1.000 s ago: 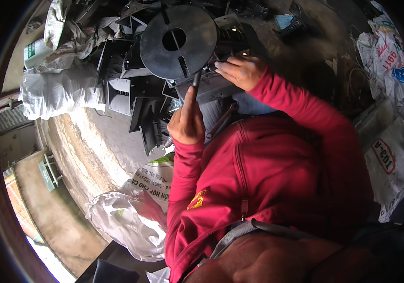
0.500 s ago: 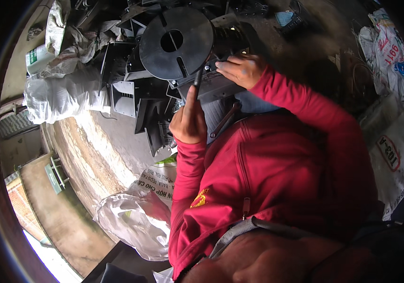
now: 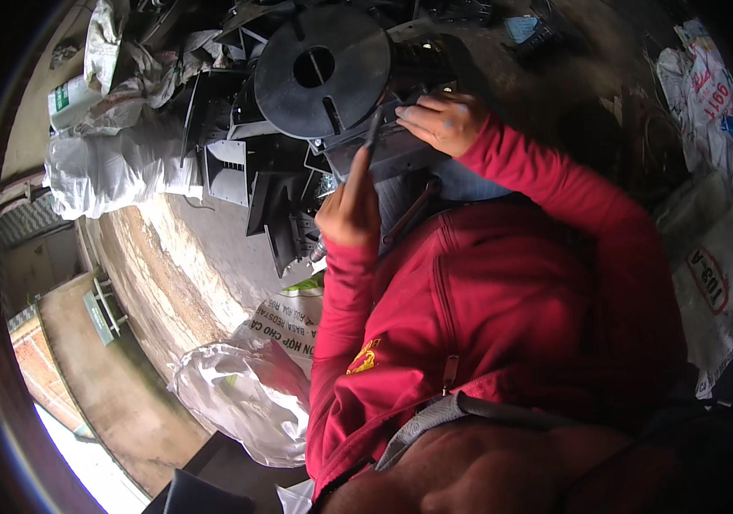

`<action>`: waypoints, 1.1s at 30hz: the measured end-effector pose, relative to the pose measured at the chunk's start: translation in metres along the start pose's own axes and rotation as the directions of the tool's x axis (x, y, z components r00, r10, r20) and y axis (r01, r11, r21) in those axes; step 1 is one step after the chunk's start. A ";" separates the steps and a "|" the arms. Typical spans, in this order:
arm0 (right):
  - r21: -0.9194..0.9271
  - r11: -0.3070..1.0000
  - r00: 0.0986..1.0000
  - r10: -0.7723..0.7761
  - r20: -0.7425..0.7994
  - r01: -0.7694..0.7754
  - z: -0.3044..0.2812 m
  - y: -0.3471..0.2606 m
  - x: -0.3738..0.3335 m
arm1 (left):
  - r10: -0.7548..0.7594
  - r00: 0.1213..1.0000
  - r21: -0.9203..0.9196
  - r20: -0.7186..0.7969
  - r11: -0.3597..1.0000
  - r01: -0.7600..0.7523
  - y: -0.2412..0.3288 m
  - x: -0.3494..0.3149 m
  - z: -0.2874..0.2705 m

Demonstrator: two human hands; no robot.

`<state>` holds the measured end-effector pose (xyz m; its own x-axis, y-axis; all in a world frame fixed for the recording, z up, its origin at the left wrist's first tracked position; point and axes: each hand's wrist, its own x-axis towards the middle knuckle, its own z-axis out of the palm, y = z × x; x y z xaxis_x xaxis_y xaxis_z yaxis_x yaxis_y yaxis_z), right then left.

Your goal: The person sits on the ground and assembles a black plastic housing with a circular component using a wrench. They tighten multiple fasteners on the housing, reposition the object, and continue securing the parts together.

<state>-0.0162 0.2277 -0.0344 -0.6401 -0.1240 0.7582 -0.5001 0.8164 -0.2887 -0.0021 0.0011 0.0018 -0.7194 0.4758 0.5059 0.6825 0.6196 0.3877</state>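
A black metal part with a round slotted disc (image 3: 351, 84) lies in front of me, and a flat black plate (image 3: 394, 152) reaches out below the disc toward my lap. My left hand (image 3: 351, 210) is closed around a slim dark rod-shaped tool (image 3: 372, 135), index finger stretched along it. The tool's far end is at the plate near the disc's rim; its exact kind is unclear. At the plate's right end, the fingers of my right hand (image 3: 448, 124) are pressed together at the edge. Whatever they pinch is hidden. A small bolt head (image 3: 316, 142) shows left of the tool.
Several black metal brackets (image 3: 268, 206) are heaped to the left of the disc. Beyond them lies a white plastic-wrapped bundle (image 3: 118, 171). A crumpled clear bag (image 3: 242, 403) sits by my left elbow, and printed white sacks (image 3: 709, 274) stand at far right.
My left hand has shifted slightly right with the tool, whose far end now covers the spot where a bolt head showed. My right hand has moved slightly right, still at the plate's edge.
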 end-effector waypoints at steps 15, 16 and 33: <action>0.385 -0.044 0.359 0.282 0.890 -0.922 -0.030 -0.026 -0.007 | -0.821 0.551 -0.225 -0.151 0.572 0.789 -0.129 -0.171 0.043; 0.331 -0.160 0.306 0.161 0.938 -0.930 -0.021 -0.029 -0.006 | -0.889 0.456 -0.254 -0.045 0.452 0.855 -0.151 -0.182 0.051; 0.259 -0.680 0.360 -0.007 0.933 -0.686 0.057 -0.039 0.013 | -0.886 -0.007 0.014 0.464 -0.001 1.000 -0.166 -0.265 0.120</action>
<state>-0.0383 0.1624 -0.0463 -0.7708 -0.5768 -0.2706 0.6280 -0.6163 -0.4752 0.0600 -0.1529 -0.2890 -0.6591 -0.2625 -0.7048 -0.7217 0.4844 0.4945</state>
